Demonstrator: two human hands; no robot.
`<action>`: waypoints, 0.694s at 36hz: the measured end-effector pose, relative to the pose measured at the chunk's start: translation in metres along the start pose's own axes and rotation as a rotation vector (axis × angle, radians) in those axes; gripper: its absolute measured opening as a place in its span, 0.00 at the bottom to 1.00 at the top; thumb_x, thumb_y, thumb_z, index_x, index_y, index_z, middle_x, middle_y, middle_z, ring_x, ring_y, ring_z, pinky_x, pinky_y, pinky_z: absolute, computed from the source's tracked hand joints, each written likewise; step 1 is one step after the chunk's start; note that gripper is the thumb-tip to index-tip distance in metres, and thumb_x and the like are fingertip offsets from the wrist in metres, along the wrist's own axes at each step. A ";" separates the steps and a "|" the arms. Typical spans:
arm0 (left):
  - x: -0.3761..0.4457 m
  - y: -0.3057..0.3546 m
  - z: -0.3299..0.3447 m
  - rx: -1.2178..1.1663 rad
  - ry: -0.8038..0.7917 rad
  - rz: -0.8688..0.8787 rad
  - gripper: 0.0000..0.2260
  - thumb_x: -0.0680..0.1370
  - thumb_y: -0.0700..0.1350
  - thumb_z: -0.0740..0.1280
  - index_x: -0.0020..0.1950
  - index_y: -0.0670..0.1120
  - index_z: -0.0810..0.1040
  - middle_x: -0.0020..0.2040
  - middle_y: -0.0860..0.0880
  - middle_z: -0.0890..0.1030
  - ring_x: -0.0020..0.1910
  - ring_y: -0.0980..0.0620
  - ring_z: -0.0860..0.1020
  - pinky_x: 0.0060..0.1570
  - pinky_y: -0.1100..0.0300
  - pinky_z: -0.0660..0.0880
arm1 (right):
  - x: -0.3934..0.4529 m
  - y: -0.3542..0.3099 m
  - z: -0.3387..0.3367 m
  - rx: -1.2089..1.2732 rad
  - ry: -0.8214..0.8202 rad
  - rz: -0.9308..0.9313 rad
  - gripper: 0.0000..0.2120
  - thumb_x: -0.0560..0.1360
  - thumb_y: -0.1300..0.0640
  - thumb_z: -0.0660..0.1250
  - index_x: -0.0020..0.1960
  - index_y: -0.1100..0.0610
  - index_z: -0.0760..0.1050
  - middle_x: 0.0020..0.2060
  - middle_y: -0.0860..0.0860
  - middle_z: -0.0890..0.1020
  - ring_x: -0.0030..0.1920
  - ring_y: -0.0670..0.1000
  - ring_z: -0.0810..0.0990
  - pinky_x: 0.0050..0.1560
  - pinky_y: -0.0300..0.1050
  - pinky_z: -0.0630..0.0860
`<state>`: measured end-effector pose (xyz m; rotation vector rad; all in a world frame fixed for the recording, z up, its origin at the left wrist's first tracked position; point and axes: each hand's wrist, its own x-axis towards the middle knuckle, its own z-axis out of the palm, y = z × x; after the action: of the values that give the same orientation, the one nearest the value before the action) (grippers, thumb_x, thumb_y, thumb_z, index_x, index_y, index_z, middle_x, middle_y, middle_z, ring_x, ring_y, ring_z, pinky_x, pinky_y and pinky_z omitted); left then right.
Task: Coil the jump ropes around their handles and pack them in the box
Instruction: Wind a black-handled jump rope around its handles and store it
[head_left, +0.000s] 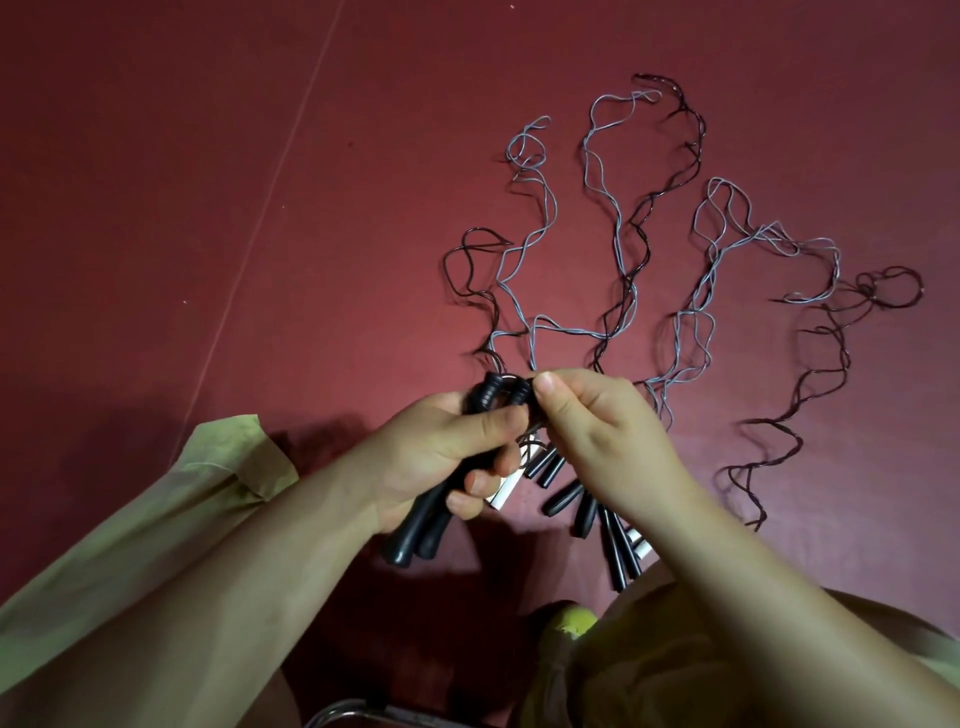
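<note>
Above floor, left hand (441, 447): clamps paired black handles (421, 525), steadying them for coiling.
Right hand (587, 421): pinches rope (524, 387) at handle tops, guiding wrap.

Left sleeve (171, 499): pale olive, loose, cuff pushed up the forearm.
Right forearm (769, 587): bare, unsleeved.

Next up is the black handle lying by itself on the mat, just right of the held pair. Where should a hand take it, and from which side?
Take the lone black handle around its thicker middle, coming from above with the grip across its width. It lies flat and slanted on the red mat, with open mat on both long sides; its upper end runs under the right hand, so avoid that end.
</note>
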<state>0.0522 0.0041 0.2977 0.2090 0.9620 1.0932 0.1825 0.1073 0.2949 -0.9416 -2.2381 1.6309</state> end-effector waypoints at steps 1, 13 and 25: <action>0.000 0.000 0.001 0.018 0.030 0.013 0.14 0.67 0.47 0.71 0.50 0.46 0.74 0.27 0.50 0.73 0.20 0.58 0.66 0.17 0.70 0.61 | 0.000 0.002 0.000 -0.004 0.010 0.003 0.16 0.77 0.46 0.57 0.34 0.49 0.74 0.26 0.41 0.75 0.29 0.40 0.70 0.34 0.34 0.65; 0.007 -0.002 0.008 0.317 0.190 0.269 0.12 0.70 0.46 0.69 0.48 0.46 0.68 0.28 0.52 0.75 0.21 0.55 0.67 0.19 0.68 0.61 | -0.003 0.006 0.016 -0.093 0.158 0.024 0.34 0.75 0.34 0.50 0.35 0.63 0.75 0.31 0.60 0.78 0.33 0.58 0.75 0.37 0.55 0.72; 0.016 0.001 -0.010 0.536 0.381 0.251 0.07 0.78 0.39 0.64 0.46 0.50 0.70 0.28 0.54 0.75 0.23 0.54 0.68 0.21 0.65 0.60 | -0.001 -0.014 -0.026 -0.644 -0.413 0.135 0.09 0.79 0.49 0.61 0.48 0.55 0.72 0.36 0.48 0.77 0.36 0.49 0.74 0.35 0.44 0.68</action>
<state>0.0458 0.0147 0.2837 0.5856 1.5999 1.1035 0.1918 0.1242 0.3168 -0.9635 -3.1551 1.2406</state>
